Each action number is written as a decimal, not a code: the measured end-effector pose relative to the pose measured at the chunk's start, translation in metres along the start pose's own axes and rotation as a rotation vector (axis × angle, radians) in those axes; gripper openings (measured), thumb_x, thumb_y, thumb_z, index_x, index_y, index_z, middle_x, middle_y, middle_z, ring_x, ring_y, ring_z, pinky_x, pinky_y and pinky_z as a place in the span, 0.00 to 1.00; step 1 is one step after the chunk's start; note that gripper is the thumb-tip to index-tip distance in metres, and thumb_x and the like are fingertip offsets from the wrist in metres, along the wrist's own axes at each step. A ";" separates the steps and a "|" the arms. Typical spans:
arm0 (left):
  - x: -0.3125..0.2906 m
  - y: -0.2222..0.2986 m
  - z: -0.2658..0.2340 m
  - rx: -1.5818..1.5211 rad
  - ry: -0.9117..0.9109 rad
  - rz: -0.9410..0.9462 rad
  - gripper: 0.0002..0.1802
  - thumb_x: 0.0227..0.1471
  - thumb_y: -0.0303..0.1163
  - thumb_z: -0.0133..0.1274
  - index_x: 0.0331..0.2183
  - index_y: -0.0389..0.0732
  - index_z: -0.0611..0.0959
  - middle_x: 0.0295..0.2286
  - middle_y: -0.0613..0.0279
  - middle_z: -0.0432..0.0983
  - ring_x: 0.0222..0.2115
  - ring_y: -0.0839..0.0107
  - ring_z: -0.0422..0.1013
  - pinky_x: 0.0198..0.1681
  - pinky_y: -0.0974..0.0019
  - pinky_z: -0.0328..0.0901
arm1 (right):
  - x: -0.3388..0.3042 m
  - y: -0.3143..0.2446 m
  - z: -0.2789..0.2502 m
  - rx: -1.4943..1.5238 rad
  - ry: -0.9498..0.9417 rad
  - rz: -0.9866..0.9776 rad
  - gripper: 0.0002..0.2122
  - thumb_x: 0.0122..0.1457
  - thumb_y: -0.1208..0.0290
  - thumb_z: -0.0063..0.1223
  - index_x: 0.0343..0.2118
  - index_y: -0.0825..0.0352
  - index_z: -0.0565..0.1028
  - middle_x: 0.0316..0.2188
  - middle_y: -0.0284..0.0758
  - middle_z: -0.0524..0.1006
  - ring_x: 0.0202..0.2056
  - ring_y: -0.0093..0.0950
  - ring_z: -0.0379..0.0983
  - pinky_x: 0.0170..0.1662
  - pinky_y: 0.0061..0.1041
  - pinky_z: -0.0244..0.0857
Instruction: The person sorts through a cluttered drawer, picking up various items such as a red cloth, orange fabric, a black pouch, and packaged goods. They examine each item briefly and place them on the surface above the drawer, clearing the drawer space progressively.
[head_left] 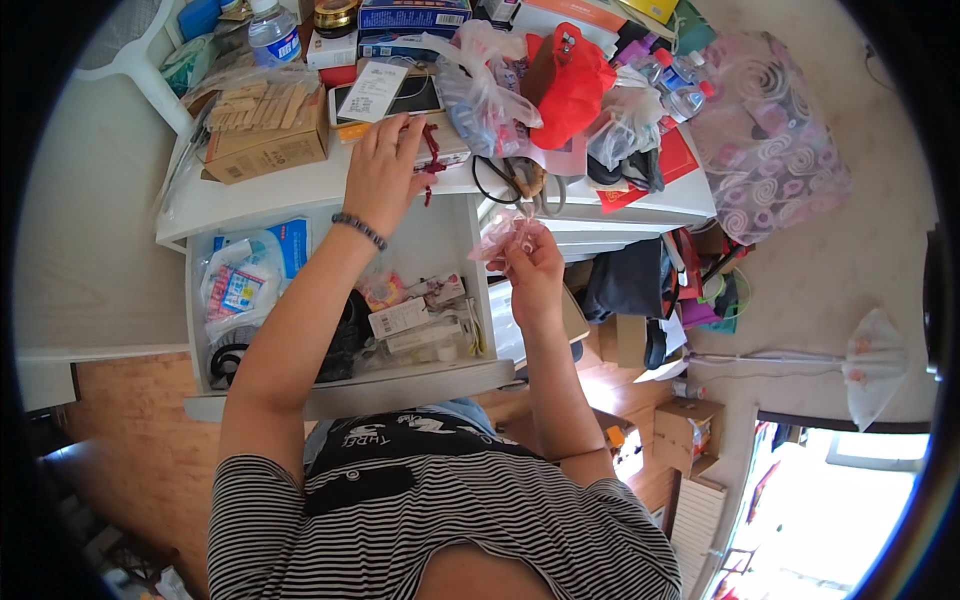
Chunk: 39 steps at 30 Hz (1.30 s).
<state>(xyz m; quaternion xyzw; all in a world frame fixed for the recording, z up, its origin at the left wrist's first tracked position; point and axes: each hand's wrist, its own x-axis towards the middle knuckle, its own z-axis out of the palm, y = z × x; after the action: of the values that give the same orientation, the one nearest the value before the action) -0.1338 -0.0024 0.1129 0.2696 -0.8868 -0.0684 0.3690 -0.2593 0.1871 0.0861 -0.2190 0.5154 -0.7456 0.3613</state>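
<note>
My left hand (385, 165), a dark beaded bracelet on its wrist, is at the dresser top's front edge. Its fingers are closed on a dark red cord (432, 150) that dangles beside the thumb. To the right, my right hand (535, 265) pinches a crumpled, see-through pink pouch (500, 236) just past the drawer's right side. Beneath my left forearm, the drawer (420, 235) is pulled out. It holds a blue-and-white plastic package (240, 285), a white tag card (398, 318) and dark cloth (348, 335).
On the dresser top are a cardboard box (265, 150) with wooden pieces, a white paper slip (374, 92), plastic bags (485, 90), a red cloth bag (575, 85) and water bottles (690, 100). A patterned pink bag (770, 140) hangs at right. Cartons (688, 437) stand on the floor.
</note>
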 end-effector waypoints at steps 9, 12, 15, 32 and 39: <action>-0.135 -0.024 0.009 0.119 -0.847 -0.087 0.22 0.45 0.30 0.54 0.45 0.42 0.74 0.51 0.43 0.61 0.48 0.53 0.63 0.46 0.58 0.63 | 0.026 -0.029 0.026 -0.261 -0.041 -0.083 0.04 0.56 0.79 0.48 0.33 0.71 0.70 0.26 0.34 0.76 0.21 0.18 0.70 0.21 0.14 0.58; -0.154 -0.044 0.029 0.014 -0.738 -0.231 0.17 0.47 0.31 0.53 0.42 0.42 0.76 0.47 0.44 0.66 0.45 0.55 0.67 0.45 0.60 0.64 | 0.031 -0.030 0.043 -0.259 -0.064 -0.154 0.03 0.56 0.79 0.47 0.34 0.70 0.70 0.25 0.32 0.75 0.19 0.16 0.68 0.19 0.14 0.56; -0.153 -0.058 0.008 -0.227 -0.542 -0.347 0.13 0.48 0.30 0.53 0.38 0.39 0.78 0.40 0.48 0.72 0.41 0.59 0.70 0.43 0.62 0.65 | 0.035 -0.022 0.046 -0.283 -0.060 -0.177 0.04 0.56 0.78 0.47 0.34 0.70 0.71 0.25 0.31 0.75 0.18 0.16 0.67 0.19 0.14 0.56; -0.166 -0.082 -0.119 -1.400 0.164 -1.046 0.07 0.49 0.23 0.54 0.34 0.37 0.78 0.29 0.65 0.76 0.29 0.76 0.71 0.36 0.74 0.66 | 0.098 -0.018 0.144 -1.486 -0.157 -1.132 0.15 0.49 0.74 0.54 0.42 0.67 0.72 0.48 0.44 0.68 0.47 0.43 0.66 0.46 0.39 0.63; -0.161 -0.088 -0.135 -1.562 0.224 -1.041 0.11 0.49 0.24 0.54 0.38 0.36 0.76 0.31 0.62 0.75 0.32 0.74 0.72 0.37 0.72 0.67 | -0.006 0.041 0.123 -0.907 -0.347 -0.201 0.16 0.50 0.76 0.56 0.42 0.69 0.69 0.35 0.41 0.70 0.37 0.31 0.69 0.32 0.26 0.65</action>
<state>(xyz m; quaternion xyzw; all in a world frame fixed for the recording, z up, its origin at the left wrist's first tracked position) 0.0911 0.0186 0.0816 0.3130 -0.3175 -0.7729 0.4514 -0.1561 0.1083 0.0946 -0.5239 0.6964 -0.4297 0.2363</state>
